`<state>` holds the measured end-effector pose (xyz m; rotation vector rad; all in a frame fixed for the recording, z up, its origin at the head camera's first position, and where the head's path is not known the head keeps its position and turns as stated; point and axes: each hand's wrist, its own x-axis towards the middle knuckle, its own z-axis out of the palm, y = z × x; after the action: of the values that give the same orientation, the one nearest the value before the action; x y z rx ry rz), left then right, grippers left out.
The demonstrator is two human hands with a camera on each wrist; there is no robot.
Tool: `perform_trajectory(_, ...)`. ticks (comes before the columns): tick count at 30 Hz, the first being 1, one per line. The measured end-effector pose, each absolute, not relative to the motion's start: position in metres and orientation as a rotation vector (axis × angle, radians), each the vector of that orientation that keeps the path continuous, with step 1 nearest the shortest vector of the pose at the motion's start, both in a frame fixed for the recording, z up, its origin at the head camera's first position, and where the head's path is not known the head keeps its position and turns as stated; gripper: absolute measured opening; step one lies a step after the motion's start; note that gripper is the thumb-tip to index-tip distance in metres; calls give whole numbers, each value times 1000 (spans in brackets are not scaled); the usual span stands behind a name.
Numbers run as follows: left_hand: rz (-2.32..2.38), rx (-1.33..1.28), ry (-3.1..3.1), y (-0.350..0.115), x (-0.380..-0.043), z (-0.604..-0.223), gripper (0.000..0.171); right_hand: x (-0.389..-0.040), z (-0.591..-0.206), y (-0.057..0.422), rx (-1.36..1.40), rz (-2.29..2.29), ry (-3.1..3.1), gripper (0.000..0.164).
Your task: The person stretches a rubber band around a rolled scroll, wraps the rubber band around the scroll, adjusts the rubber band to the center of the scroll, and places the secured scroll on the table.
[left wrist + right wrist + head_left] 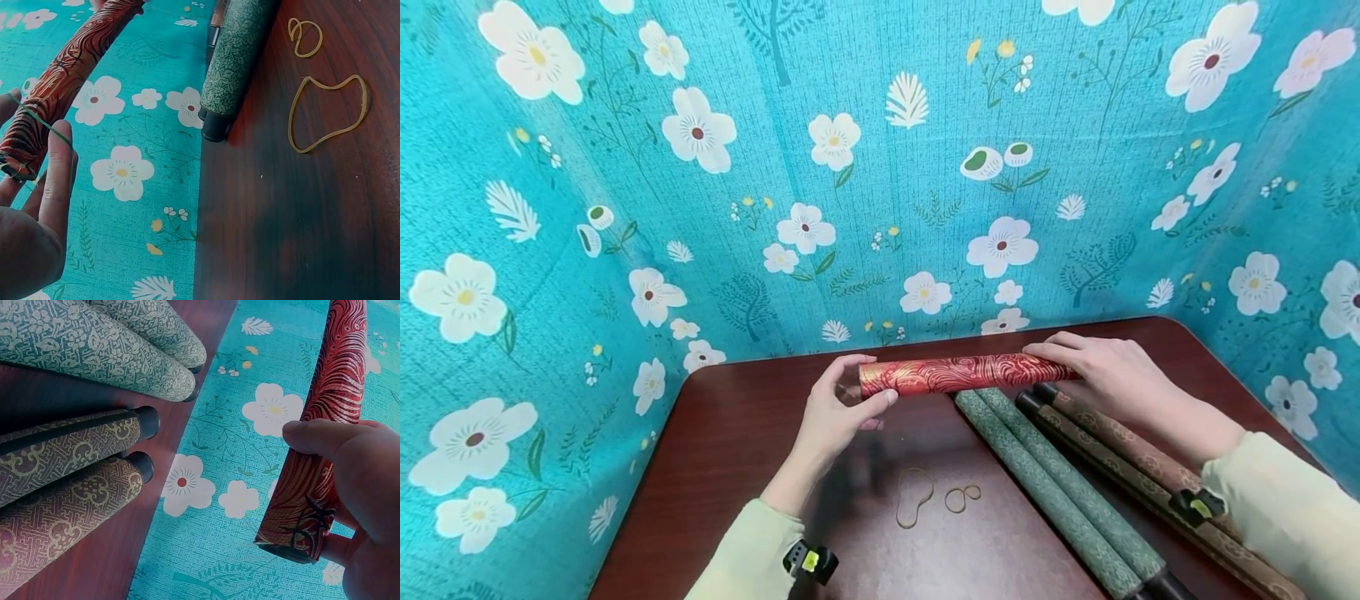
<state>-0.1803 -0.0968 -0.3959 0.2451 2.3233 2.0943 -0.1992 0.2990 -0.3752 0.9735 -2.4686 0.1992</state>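
A red and gold brocade roll (955,374) is held up level over the table, a hand at each end. My left hand (838,408) is around its left end, thumb in front and fingers behind. In the left wrist view a thin greenish rubber band (42,122) is stretched between the fingers of that hand and crosses the roll near its end. My right hand (1108,367) grips the right end, with the thumb lying along the roll in the right wrist view. Dark cord ties show at that end (309,525).
Two green patterned rolls (1060,483) with black end caps lie on the dark wood table (722,467). Beside them, under my right forearm, are brown patterned rolls (1120,458). Loose rubber bands (915,500) lie near the middle. A blue flowered cloth (887,208) hangs around the table.
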Motion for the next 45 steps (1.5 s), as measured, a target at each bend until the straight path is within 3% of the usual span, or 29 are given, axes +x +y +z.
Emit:
perform_trajectory(20, 2182, 215, 2174, -100, -179, -397, 57, -199, -384, 294, 1042, 156, -2246, 84)
perform_trajectory(45, 2666, 80, 2044, -98, -169, -411, 66, -202, -385, 287, 1014, 150, -2227, 81)
